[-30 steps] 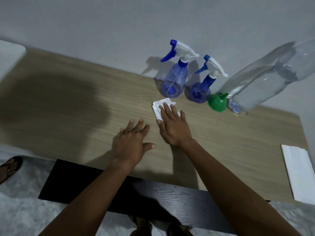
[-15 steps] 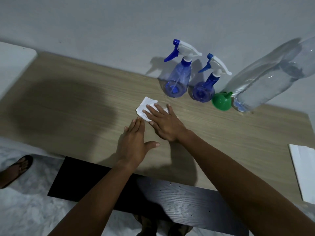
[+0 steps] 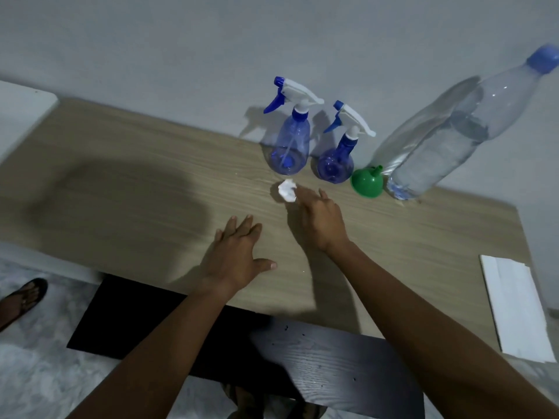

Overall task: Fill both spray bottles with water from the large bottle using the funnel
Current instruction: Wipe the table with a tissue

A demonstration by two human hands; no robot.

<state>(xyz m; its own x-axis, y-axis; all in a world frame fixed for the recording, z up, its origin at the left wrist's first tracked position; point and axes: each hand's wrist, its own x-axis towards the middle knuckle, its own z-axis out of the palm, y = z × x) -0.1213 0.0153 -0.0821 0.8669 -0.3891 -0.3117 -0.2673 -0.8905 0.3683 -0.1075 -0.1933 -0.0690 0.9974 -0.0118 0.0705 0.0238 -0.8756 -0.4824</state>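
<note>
Tissue (image 3: pixel 286 191) now bunched, shoved right by right hand (image 3: pixel 320 216), grip slack, straight fingers touching it (left hand (image 3: pixel 236 252) flat on counter (image 3: pixel 121 176), farther); funnel (image 3: pixel 367 183) just right-forward of that hand.

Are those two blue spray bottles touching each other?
Apart. The head view shows a strip of bare table between the taller spray bottle and the shorter spray bottle.

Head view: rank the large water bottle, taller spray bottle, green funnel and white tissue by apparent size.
large water bottle
taller spray bottle
green funnel
white tissue
The tissue is blurred, so the last two are less certain.
</note>
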